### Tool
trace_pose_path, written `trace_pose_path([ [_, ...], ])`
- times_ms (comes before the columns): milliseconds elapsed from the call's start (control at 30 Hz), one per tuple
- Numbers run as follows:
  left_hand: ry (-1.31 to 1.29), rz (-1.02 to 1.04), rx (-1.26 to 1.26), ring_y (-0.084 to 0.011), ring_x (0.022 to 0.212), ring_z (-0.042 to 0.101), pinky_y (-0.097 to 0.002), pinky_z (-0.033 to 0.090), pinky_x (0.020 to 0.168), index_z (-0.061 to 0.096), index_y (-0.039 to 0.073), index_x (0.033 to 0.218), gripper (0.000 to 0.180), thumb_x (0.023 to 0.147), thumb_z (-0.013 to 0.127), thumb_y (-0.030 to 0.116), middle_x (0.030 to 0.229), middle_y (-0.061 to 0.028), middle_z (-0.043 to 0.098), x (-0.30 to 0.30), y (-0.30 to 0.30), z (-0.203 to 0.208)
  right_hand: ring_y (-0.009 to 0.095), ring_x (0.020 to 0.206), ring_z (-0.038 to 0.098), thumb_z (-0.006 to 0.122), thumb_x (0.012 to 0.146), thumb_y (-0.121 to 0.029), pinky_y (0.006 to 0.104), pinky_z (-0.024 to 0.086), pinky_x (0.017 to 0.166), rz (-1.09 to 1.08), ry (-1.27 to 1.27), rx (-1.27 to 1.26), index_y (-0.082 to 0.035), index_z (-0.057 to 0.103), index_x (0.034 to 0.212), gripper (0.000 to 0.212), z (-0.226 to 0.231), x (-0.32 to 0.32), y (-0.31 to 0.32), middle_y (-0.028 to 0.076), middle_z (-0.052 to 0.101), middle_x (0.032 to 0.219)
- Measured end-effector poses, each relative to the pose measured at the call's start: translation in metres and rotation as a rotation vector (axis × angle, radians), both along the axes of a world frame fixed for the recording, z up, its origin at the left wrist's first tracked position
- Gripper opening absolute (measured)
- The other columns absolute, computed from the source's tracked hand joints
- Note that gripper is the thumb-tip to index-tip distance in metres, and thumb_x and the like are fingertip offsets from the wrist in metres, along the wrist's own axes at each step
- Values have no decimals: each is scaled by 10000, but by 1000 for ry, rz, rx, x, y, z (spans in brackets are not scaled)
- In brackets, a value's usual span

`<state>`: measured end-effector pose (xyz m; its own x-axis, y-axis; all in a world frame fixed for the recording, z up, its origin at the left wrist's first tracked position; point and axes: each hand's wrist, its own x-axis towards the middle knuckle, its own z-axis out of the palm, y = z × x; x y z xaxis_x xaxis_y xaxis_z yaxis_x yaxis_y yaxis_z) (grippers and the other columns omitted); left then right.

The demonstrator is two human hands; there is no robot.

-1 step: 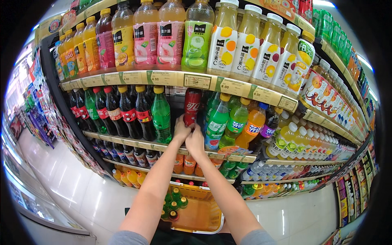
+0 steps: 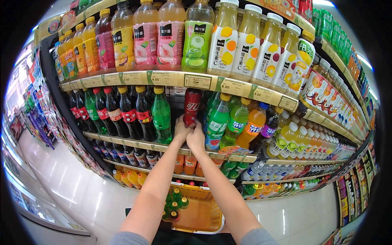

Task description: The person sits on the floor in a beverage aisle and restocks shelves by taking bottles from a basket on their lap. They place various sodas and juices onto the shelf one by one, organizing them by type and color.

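Note:
A red soda can (image 2: pixel 192 104) stands upright in a gap on the second shelf, its top close under the shelf above. My left hand (image 2: pixel 182 130) closes round its lower left side, and my right hand (image 2: pixel 196 136) grips the lower right side. The thumbs almost meet at the front of the can, and most fingertips are hidden behind it. Left of the gap is a green soda bottle (image 2: pixel 161 116) with a yellow cap. To the right, beside my right hand, stands a teal-green bottle (image 2: pixel 217 122).
A yellow basket (image 2: pixel 218 220) sits below my forearms, with several green bottles (image 2: pixel 175 200) in its left part. The upper shelf edge (image 2: pixel 163 77), lined with price tags, juts out above my hands. Dark cola bottles (image 2: pixel 126 114) line the shelf to the left.

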<state>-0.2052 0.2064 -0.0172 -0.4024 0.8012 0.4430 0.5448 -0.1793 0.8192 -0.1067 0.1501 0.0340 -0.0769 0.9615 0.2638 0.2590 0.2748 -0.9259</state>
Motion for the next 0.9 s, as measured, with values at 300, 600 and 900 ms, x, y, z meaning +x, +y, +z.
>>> trace_pose_path([
  [300,-11,18,-32,-388,1206,481,-421,412,1000,421,72,1373,662,794,707,218,1321,-198,473,11,-5,7,366,1132,533,348,980,-388,408,382,972,-215,353,-127,-29,502,1294,502,-31,-24,102,224,565,1247],
  [600,-20,21,-12,-375,1204,482,-419,407,1003,441,111,1360,640,785,718,158,1303,-175,492,6,-4,2,429,1252,436,322,980,-406,425,328,1042,-258,300,-75,-24,440,1368,558,-30,-28,105,258,480,1356],
  [900,-32,10,-14,-376,1188,493,-422,416,990,447,108,1356,636,785,723,160,1296,-179,493,7,-4,5,417,1310,388,352,983,-383,420,279,1095,-230,326,-47,-19,379,1426,574,-26,-24,103,239,421,1431],
])
